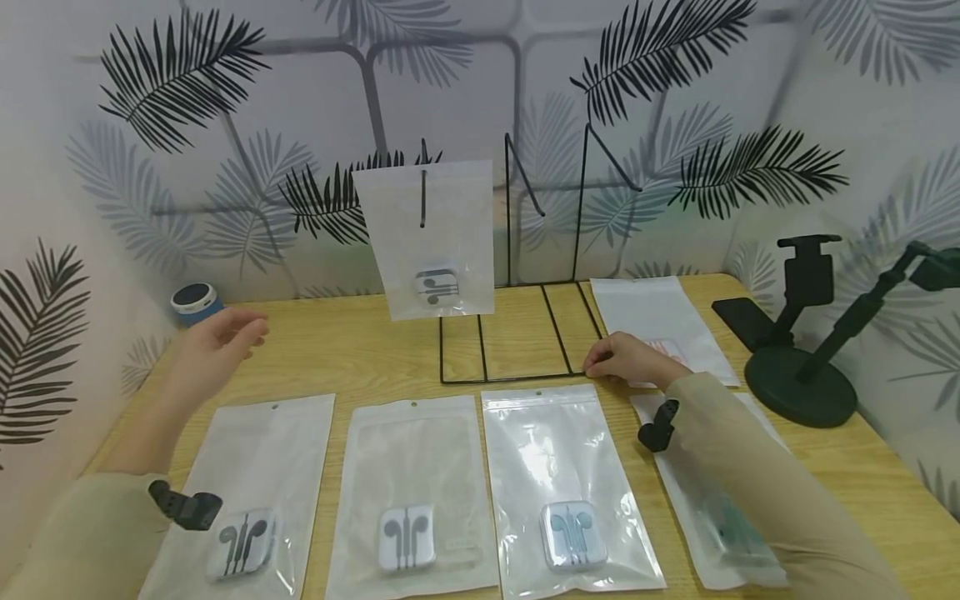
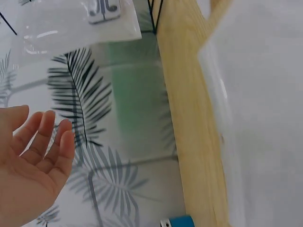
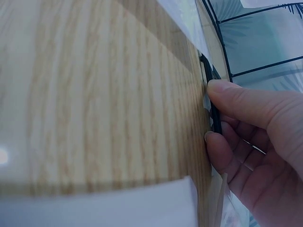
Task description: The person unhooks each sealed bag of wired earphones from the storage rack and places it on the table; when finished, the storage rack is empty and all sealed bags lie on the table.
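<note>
My right hand [image 1: 630, 358] grips the front right corner of a black wire display rack [image 1: 517, 381], thumb and fingers around the wire in the right wrist view. From a left hook of the rack hangs a white zip bag [image 1: 457, 208] with boxed earphones [image 1: 437, 285] showing in its lower part. Two more hooks on the right carry nothing. My left hand [image 1: 217, 346] is raised over the left side of the table, fingers loosely bent and nothing in them; the left wrist view shows it apart from the hanging bag [image 2: 85, 33].
Along the front lie several earphone bags, including a left [image 1: 262, 450], a middle [image 1: 412, 467] and a shiny one [image 1: 555, 450]. Another bag [image 1: 645, 304] lies behind my right hand. A black stand [image 1: 802, 383] is at right, a blue cylinder [image 1: 197, 302] at back left.
</note>
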`<state>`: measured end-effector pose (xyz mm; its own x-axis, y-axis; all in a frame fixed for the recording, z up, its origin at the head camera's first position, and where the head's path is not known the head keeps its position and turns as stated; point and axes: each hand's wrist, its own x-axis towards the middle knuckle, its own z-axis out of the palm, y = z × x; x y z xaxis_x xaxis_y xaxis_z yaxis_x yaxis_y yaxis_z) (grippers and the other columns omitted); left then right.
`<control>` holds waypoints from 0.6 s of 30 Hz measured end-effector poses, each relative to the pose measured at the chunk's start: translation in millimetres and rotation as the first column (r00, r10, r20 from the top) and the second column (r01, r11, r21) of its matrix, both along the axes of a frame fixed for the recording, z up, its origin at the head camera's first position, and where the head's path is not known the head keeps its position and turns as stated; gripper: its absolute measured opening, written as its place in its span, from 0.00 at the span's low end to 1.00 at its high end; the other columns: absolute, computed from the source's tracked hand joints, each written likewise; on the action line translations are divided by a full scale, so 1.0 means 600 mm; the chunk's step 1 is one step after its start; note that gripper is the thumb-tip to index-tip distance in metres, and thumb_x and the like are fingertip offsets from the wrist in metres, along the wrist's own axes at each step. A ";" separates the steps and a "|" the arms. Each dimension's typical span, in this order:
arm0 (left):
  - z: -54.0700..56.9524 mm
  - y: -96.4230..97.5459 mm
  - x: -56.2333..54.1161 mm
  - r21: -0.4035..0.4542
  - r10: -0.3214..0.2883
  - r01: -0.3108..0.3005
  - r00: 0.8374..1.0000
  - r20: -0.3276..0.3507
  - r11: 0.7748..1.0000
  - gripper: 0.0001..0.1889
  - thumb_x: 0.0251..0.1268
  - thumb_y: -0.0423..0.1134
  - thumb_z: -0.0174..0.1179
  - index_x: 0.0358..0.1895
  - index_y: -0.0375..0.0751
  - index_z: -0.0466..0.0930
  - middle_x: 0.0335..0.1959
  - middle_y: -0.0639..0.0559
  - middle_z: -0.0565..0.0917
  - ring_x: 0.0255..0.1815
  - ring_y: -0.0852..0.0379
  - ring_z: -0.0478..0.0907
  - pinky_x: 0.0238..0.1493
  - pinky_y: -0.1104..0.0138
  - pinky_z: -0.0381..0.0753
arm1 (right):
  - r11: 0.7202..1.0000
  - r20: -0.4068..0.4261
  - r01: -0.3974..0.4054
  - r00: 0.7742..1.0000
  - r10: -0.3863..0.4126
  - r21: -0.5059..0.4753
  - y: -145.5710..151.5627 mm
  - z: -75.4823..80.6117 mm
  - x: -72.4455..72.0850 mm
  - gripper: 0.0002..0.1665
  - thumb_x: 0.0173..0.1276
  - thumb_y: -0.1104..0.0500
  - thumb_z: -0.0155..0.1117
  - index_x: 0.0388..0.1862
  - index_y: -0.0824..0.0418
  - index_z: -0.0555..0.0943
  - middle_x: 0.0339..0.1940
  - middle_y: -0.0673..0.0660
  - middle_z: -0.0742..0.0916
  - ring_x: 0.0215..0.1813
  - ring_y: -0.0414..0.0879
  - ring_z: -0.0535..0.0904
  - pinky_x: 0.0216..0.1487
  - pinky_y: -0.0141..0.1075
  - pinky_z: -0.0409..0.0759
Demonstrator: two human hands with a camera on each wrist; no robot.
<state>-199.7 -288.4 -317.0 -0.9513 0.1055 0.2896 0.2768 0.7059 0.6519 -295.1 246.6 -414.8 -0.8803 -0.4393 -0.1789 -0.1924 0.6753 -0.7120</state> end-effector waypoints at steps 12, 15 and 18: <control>0.009 0.111 -0.070 0.326 -0.033 0.072 0.992 -0.124 0.943 0.19 0.71 0.41 0.49 0.54 0.29 0.71 0.42 0.46 0.77 0.41 0.62 0.74 0.42 0.75 0.74 | 1.000 -0.022 -0.011 1.000 0.011 0.001 0.002 0.000 0.000 0.04 0.61 0.65 0.64 0.31 0.66 0.83 0.26 0.51 0.83 0.25 0.42 0.72 0.26 0.33 0.72; 0.008 0.136 -0.091 0.432 -0.018 0.063 0.994 -0.109 0.899 0.20 0.70 0.42 0.49 0.57 0.29 0.68 0.46 0.45 0.75 0.46 0.58 0.73 0.46 0.71 0.74 | 1.000 -0.016 -0.006 1.000 0.006 -0.004 0.003 0.000 0.000 0.04 0.61 0.65 0.64 0.31 0.65 0.83 0.26 0.51 0.83 0.24 0.42 0.72 0.26 0.33 0.72; 0.006 0.160 -0.112 0.537 -0.003 0.047 0.997 -0.082 0.843 0.22 0.70 0.42 0.50 0.61 0.31 0.64 0.54 0.45 0.71 0.54 0.54 0.69 0.52 0.67 0.71 | 1.000 -0.009 -0.006 1.000 0.006 -0.011 0.004 0.000 0.001 0.04 0.61 0.65 0.64 0.31 0.65 0.83 0.26 0.51 0.82 0.24 0.43 0.72 0.26 0.34 0.72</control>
<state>-267.2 -192.6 -313.2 -0.9237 -0.0641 0.3777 0.3527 0.2429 0.9037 -294.6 248.9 -415.0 -0.8791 -0.4467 -0.1664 -0.2029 0.6665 -0.7174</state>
